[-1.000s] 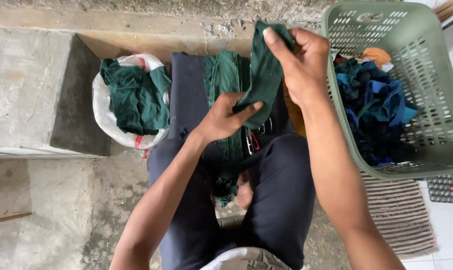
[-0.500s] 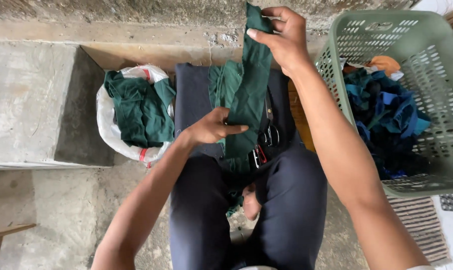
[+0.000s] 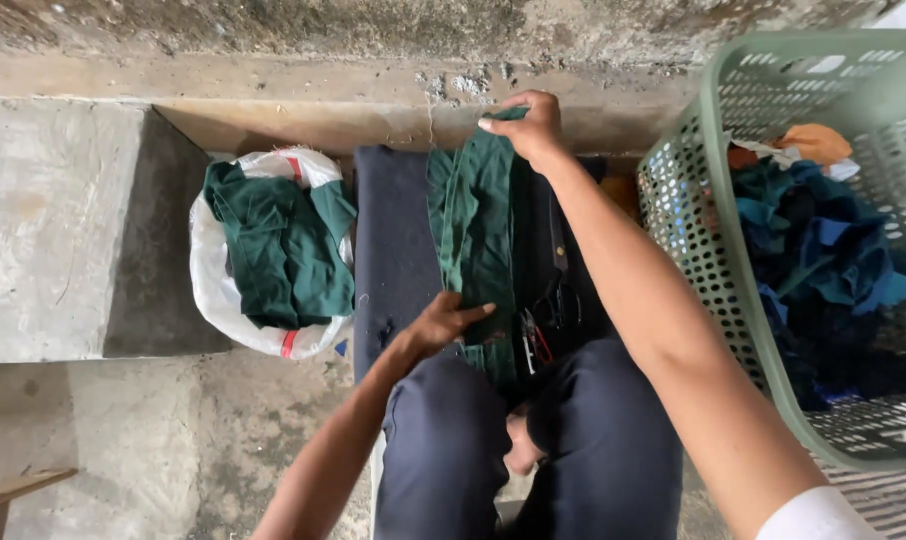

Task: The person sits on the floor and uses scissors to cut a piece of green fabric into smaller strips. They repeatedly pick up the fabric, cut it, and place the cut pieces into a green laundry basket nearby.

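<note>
**Smoothing a green strip flat**

At right, a green basket (image 3: 693, 250) held blue scraps. At centre, the green cloth strip (image 3: 473, 215) lay along a dark pad (image 3: 393, 240). The right hand (image 3: 528, 125) pinched its top end; the left hand (image 3: 443, 322), fingers together, pressed low. Keeping it taut would help.

White sack (image 3: 218, 300) left, green basket (image 3: 693, 250) right, dark cloth (image 3: 393, 240) bare between

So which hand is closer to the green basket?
Right. The right hand pinches the green cloth at its top, close beside the green basket. The left hand presses the cloth's lower end, farther away.
</note>
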